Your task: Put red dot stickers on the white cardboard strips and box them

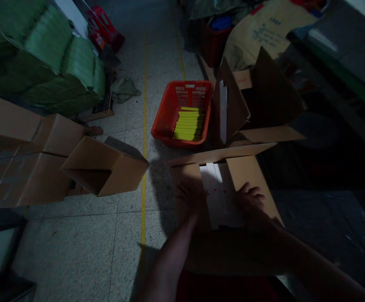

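Bare left forearm and right forearm reaching forward and down into the open cardboard box, well apart. Left hand low over the box's left side, dark in shadow, its exact pose hard to make out. Right hand palm down over the box's right side, fingers spread and loosely curled.

Tiled floor, yellow painted line along it, red plastic basket right of line, crumpled rag and green wrapped bales left of line
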{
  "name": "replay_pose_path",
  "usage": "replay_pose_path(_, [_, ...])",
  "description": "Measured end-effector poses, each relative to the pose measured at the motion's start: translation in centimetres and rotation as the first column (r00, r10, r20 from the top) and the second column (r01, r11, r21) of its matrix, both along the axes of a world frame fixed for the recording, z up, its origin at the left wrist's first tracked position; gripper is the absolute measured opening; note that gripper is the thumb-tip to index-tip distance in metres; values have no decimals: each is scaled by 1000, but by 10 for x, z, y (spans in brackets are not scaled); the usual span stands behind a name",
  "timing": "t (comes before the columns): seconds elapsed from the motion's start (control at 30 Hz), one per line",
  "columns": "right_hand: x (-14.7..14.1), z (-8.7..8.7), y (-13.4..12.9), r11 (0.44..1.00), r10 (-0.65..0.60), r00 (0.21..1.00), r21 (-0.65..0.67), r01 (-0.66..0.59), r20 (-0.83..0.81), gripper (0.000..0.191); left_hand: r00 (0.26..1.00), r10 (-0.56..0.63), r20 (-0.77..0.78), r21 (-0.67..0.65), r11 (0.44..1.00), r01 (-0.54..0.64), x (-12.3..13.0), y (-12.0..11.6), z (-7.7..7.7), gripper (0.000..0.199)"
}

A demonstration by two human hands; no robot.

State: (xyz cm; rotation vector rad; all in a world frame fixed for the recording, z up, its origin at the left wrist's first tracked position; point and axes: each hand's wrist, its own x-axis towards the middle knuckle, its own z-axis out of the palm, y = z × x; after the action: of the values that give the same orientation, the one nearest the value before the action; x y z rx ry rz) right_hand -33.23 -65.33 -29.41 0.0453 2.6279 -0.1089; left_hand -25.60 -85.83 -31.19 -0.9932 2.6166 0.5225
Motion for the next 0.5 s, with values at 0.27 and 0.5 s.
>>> replay_pose_path(0.27, [17,-68,-27,931,67,990,366,-16,-126,60,990,-58,130,-228,970,87,-3,8,-33,90])
replay_pose_path(0.5, [23,-75,-29,920,108,979,391,-33,-170,62,985,-62,159,-244,964,101,-2,6,-38,93])
